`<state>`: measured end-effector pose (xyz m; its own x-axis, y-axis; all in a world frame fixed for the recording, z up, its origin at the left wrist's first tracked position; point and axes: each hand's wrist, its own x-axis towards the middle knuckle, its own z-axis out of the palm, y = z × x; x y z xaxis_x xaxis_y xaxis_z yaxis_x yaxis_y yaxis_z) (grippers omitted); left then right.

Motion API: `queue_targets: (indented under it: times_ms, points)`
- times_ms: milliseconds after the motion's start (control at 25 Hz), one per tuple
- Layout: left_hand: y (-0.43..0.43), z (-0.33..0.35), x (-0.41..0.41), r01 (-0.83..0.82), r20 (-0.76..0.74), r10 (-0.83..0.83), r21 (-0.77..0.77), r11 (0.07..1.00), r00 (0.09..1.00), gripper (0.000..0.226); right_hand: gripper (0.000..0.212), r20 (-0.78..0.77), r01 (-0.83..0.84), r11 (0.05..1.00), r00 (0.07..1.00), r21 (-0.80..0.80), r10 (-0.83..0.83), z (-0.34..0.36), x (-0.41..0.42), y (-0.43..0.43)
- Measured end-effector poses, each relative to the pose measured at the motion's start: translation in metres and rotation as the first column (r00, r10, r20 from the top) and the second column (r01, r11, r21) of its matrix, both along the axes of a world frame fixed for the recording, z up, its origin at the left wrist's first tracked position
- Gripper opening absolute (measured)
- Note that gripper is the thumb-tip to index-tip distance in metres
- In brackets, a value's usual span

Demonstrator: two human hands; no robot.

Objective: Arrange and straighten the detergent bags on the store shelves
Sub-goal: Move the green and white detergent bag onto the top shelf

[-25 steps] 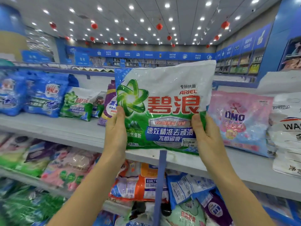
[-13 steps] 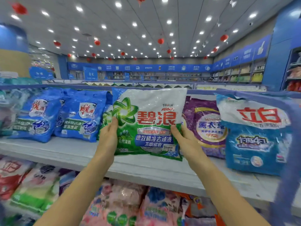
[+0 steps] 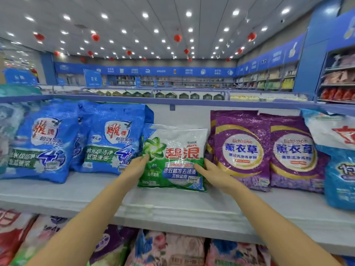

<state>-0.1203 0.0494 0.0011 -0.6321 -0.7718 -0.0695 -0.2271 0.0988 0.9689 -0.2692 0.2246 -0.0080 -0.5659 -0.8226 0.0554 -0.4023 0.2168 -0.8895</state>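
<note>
Two bare forearms come up from below, with no sleeves anywhere behind the fingers. The left hand (image 3: 137,167) and the right hand (image 3: 215,174) wear no gloves, rings, watch or bands. The fingers (image 3: 199,167) are slim and uncovered, with nails too blurred to make out.

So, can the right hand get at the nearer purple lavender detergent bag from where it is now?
Probably yes: the right hand rests at the green-and-white bag's right edge, right beside the purple lavender detergent bag, and nothing stands between.

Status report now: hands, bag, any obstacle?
Left hand, right hand gripping green-white Ariel detergent bag. Bag upright on white shelf. Purple bags touching right.
</note>
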Motion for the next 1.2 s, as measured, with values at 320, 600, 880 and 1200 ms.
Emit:
queue_targets:
  times_ms: [320, 600, 880, 1200]
  points:
    - [-0.031, -0.004, 0.015, 0.465, 0.254, -0.413, -0.192, 0.865, 0.874, 0.059, 0.07, -0.189, 0.012, 0.996, 0.982, 0.093, 0.005, -0.007, -0.009, 0.0]
    - [-0.038, -0.016, 0.013, 0.398, 0.257, -0.324, -0.337, 0.853, 0.911, 0.06, 0.064, -0.239, 0.031, 0.996, 0.971, 0.081, -0.011, -0.016, -0.005, 0.0]
    - [-0.037, -0.016, 0.012, 0.359, 0.2, -0.312, -0.277, 0.891, 0.929, 0.063, 0.066, -0.318, 0.101, 0.989, 0.946, 0.11, -0.061, -0.014, 0.006, 0.004]
    - [-0.032, -0.02, 0.019, 0.253, 0.244, -0.175, -0.339, 0.906, 0.954, 0.066, 0.037, -0.574, 0.206, 0.978, 0.798, -0.029, -0.184, 0.003, 0.034, 0.043]
